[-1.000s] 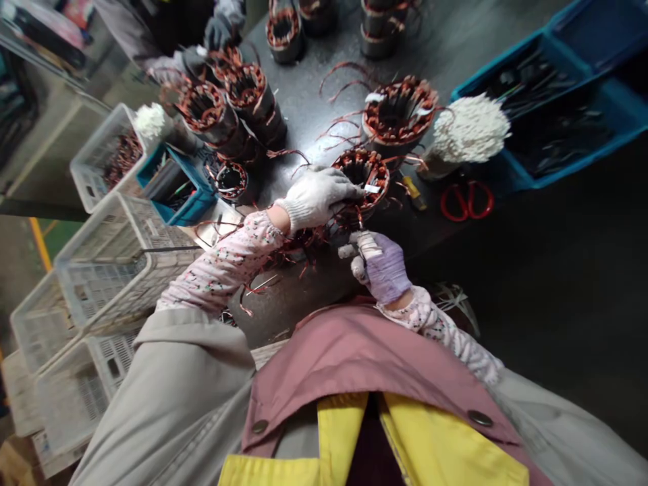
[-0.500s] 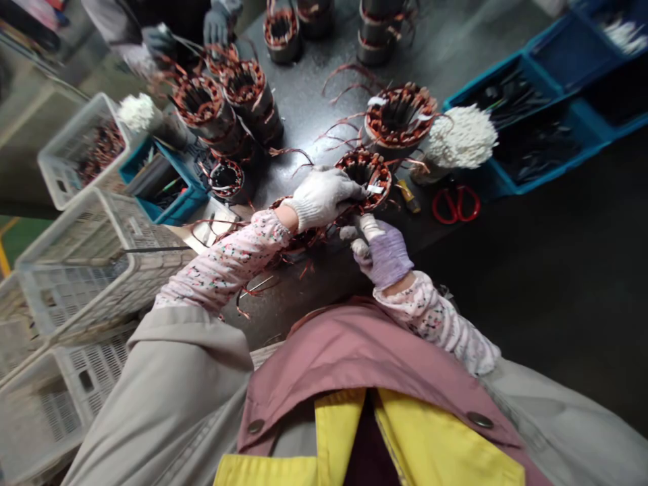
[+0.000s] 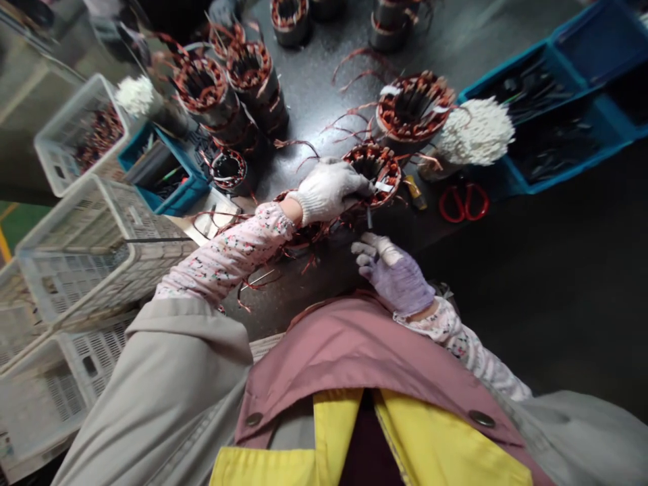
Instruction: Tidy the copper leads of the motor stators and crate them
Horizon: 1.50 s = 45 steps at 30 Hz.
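My left hand (image 3: 329,192), in a white cotton glove, grips the rim of a copper-wound motor stator (image 3: 377,172) on the dark bench. Copper leads trail from the stator beneath that hand. A thin metal sliver (image 3: 369,217) shows just below the glove, but I cannot tell what it is. My right hand (image 3: 392,273), in a purple glove with white-wrapped fingertips, hangs a little below the stator, apart from it. Its fingers are spread and hold nothing I can see.
Several wound stators (image 3: 415,108) stand on the dark bench (image 3: 324,88) among loose copper wires. Beside them are a white cotton bundle (image 3: 476,131), red-handled scissors (image 3: 463,202) and blue tool trays (image 3: 551,115). White plastic crates (image 3: 75,250) stack at the left.
My right hand has drawn back from the stator toward my body, and its fingers have opened. My left hand stays on the stator. The whole view has shifted slightly.
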Motion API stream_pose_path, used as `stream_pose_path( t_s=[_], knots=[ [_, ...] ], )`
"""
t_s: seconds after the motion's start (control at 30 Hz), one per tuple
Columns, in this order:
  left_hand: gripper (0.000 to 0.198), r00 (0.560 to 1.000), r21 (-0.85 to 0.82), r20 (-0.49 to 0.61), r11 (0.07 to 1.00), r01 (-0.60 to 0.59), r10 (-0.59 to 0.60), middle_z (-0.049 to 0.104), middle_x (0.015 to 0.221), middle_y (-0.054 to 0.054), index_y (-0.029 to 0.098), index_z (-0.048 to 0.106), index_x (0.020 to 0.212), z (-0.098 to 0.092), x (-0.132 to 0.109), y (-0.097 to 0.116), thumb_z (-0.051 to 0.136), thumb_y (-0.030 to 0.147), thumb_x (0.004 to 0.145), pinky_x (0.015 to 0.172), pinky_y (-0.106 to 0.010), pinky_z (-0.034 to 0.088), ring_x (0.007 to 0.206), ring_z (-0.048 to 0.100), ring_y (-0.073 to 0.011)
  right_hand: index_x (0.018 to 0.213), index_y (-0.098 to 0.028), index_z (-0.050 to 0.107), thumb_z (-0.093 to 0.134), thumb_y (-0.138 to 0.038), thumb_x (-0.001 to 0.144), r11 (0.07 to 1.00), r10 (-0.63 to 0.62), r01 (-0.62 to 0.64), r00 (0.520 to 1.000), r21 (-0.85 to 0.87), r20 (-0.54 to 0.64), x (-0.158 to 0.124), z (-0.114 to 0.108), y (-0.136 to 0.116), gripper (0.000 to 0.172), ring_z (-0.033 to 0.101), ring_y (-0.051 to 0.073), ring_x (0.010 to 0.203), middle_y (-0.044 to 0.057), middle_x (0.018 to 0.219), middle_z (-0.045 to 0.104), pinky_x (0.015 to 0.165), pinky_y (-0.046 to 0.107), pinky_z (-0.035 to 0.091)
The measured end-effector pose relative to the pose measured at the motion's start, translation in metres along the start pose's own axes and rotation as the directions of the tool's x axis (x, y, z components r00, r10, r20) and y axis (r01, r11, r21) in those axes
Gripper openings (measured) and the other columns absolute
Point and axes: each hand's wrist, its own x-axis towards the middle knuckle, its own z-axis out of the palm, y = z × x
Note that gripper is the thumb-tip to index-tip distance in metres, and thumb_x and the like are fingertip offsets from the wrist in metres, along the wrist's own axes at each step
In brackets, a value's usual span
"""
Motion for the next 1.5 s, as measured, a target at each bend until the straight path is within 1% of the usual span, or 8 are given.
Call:
stream_pose_path(
  t_s=[0.63, 0.77, 0.87, 0.97, 1.03, 1.13, 1.2, 1.5],
  knots=[
    [0.024, 1.000, -0.129, 0.009, 0.992, -0.003, 0.004, 0.078, 0.113, -0.003, 0.029, 0.077, 0.107, -0.008, 0.005, -0.009, 0.071, 0.024, 0.084, 0.113, -0.052, 0.048, 0.114, 0.069, -0.0250, 0.094, -0.023, 0.056, 0.062, -0.017, 0.085, 0.970, 0.149, -0.123, 0.982, 0.208, -0.115, 0.019, 0.021, 0.043, 0.012, 0.055, 0.007, 0.052, -0.003, 0.073, 0.063, 0.043, 0.015, 0.046],
    [0.029, 0.950, -0.297, -0.243, 0.947, 0.121, -0.198, 0.077, 0.120, -0.003, 0.020, 0.071, 0.116, -0.036, -0.034, 0.008, 0.065, 0.019, 0.087, 0.106, -0.044, 0.055, 0.111, 0.070, -0.0188, 0.099, -0.023, 0.059, 0.070, -0.025, 0.077, 0.989, 0.103, -0.089, 0.988, 0.116, -0.118, 0.009, -0.011, 0.042, 0.025, 0.055, 0.007, 0.056, -0.001, 0.080, 0.069, 0.045, 0.016, 0.044],
    [0.026, 0.859, -0.374, -0.446, 0.924, 0.077, -0.252, 0.078, 0.115, -0.003, 0.021, 0.070, 0.116, -0.047, -0.092, 0.056, 0.058, 0.017, 0.093, 0.097, -0.038, 0.060, 0.103, 0.073, -0.0173, 0.110, -0.024, 0.060, 0.072, -0.029, 0.072, 0.997, 0.058, -0.052, 0.991, 0.050, -0.123, 0.008, -0.029, 0.034, 0.041, 0.053, 0.007, 0.054, -0.002, 0.079, 0.069, 0.047, 0.017, 0.043],
    [0.023, 0.946, -0.549, -0.279, 0.836, -0.017, -0.164, 0.079, 0.113, -0.005, 0.020, 0.074, 0.110, -0.016, -0.134, 0.112, 0.059, 0.015, 0.092, 0.092, -0.030, 0.061, 0.102, 0.075, -0.0168, 0.115, -0.025, 0.062, 0.073, -0.031, 0.070, 0.999, 0.034, -0.036, 0.992, -0.015, -0.124, 0.012, -0.038, 0.023, 0.047, 0.052, 0.007, 0.055, -0.002, 0.080, 0.069, 0.049, 0.019, 0.044],
    [0.025, 0.932, -0.789, -0.041, 0.584, 0.192, -0.361, 0.078, 0.116, -0.009, 0.019, 0.073, 0.113, 0.025, -0.141, 0.134, 0.062, 0.023, 0.091, 0.097, -0.035, 0.060, 0.106, 0.075, -0.0209, 0.110, -0.024, 0.065, 0.074, -0.030, 0.069, 0.998, 0.038, -0.043, 0.992, -0.039, -0.122, 0.016, -0.042, 0.017, 0.042, 0.053, 0.007, 0.057, -0.001, 0.083, 0.070, 0.050, 0.019, 0.044],
    [0.042, 0.769, -0.955, 0.165, 0.093, 0.280, -0.617, 0.073, 0.128, -0.016, 0.014, 0.066, 0.126, 0.081, -0.123, 0.137, 0.068, 0.033, 0.088, 0.107, -0.044, 0.055, 0.118, 0.070, -0.0274, 0.098, -0.023, 0.068, 0.077, -0.030, 0.067, 0.998, 0.038, -0.045, 0.989, -0.050, -0.143, 0.024, -0.047, 0.014, 0.033, 0.054, 0.007, 0.058, -0.001, 0.080, 0.068, 0.049, 0.017, 0.043],
    [0.053, 0.658, -0.973, 0.193, -0.057, 0.222, -0.728, 0.070, 0.133, -0.017, 0.013, 0.060, 0.133, 0.102, -0.106, 0.129, 0.070, 0.035, 0.086, 0.111, -0.047, 0.052, 0.123, 0.067, -0.0285, 0.091, -0.022, 0.066, 0.079, -0.031, 0.067, 0.998, 0.025, -0.035, 0.986, -0.059, -0.165, 0.030, -0.050, 0.016, 0.028, 0.052, 0.006, 0.057, -0.003, 0.076, 0.065, 0.048, 0.017, 0.043],
    [0.075, 0.538, -0.718, 0.141, 0.288, 0.634, -0.831, 0.063, 0.145, -0.014, 0.017, 0.041, 0.157, 0.135, -0.083, 0.103, 0.064, 0.027, 0.086, 0.121, -0.046, 0.043, 0.138, 0.056, -0.0308, 0.079, -0.022, 0.064, 0.069, -0.016, 0.074, 0.984, 0.167, -0.151, 0.967, 0.096, -0.193, 0.059, -0.026, 0.046, 0.009, 0.053, 0.009, 0.055, -0.002, 0.066, 0.064, 0.048, 0.020, 0.045]
  ],
)
